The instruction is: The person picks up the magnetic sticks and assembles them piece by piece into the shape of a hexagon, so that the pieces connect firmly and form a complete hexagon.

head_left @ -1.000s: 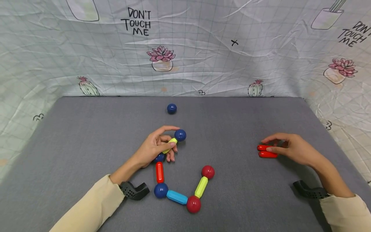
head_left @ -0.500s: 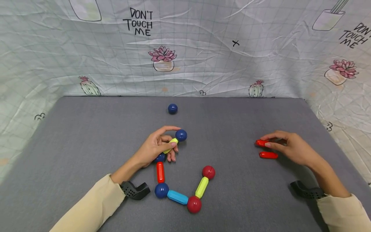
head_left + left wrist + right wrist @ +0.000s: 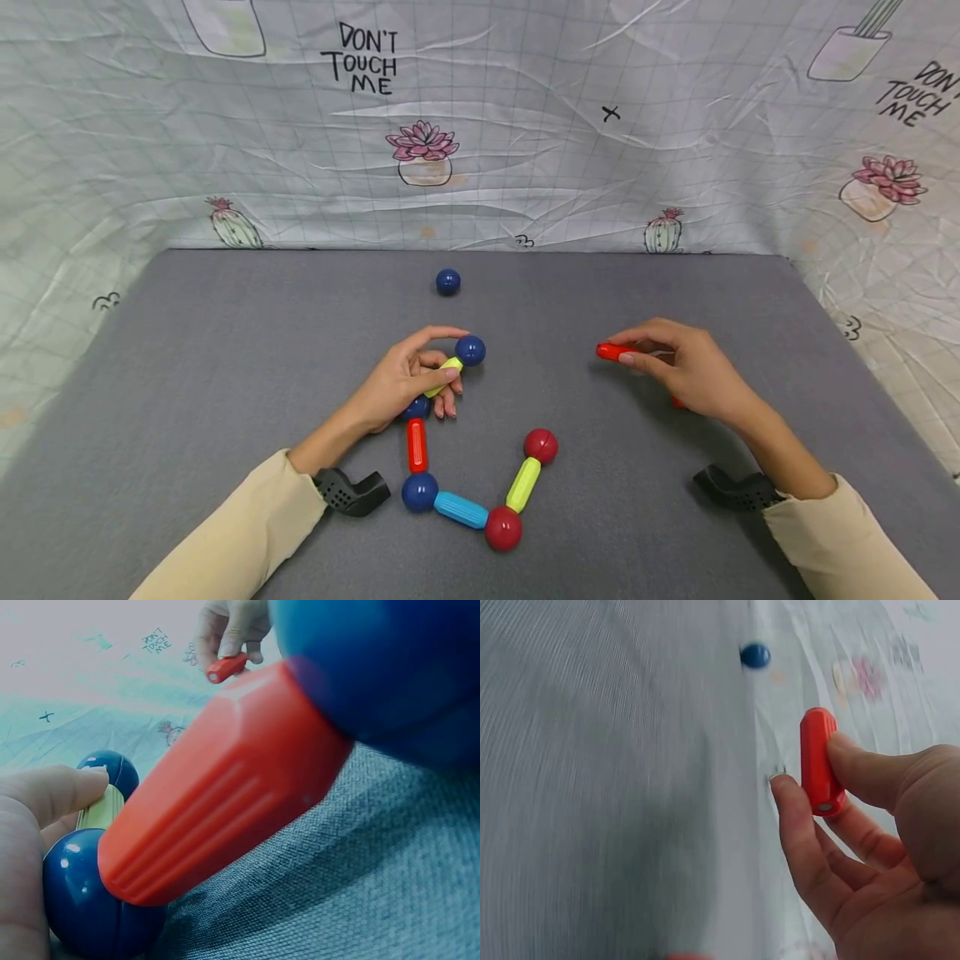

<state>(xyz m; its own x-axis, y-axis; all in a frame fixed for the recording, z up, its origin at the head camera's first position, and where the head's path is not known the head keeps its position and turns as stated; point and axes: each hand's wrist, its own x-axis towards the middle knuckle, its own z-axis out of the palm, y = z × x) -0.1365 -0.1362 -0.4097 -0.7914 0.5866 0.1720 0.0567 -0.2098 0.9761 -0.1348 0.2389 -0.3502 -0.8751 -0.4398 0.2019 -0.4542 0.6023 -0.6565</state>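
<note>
At frame centre, head view: a chain of rods & balls lies on the grey mat [image 3: 225, 350]. Built so far, judging by the layout: dark blue ball [image 3: 470, 350] – yellow-green rod [image 3: 444, 374] – blue ball under the palm [image 3: 415, 407] – red rod [image 3: 415, 445] – blue ball [image 3: 419, 492] – light blue rod [image 3: 460, 510] – red ball [image 3: 502, 528] – second yellow-green rod [image 3: 522, 484] – red ball [image 3: 541, 446]. Left hand [image 3: 401, 379] pinches the upper yellow-green rod betw. thumb & fingers, steadying that end. Right hand [image 3: 686, 367], centre-right, grips a loose red rod [image 3: 611, 351], held clear of the mat, well apart from the chain. Left to do, apparently: join this rod. A spare blue ball [image 3: 447, 282] sits upper centre; a sliver of another red piece [image 3: 677, 403] shows just below the right hand. Nothing lies betw. held rod & chain. Printed cloth [image 3: 525, 150] walls the bkgd.
</note>
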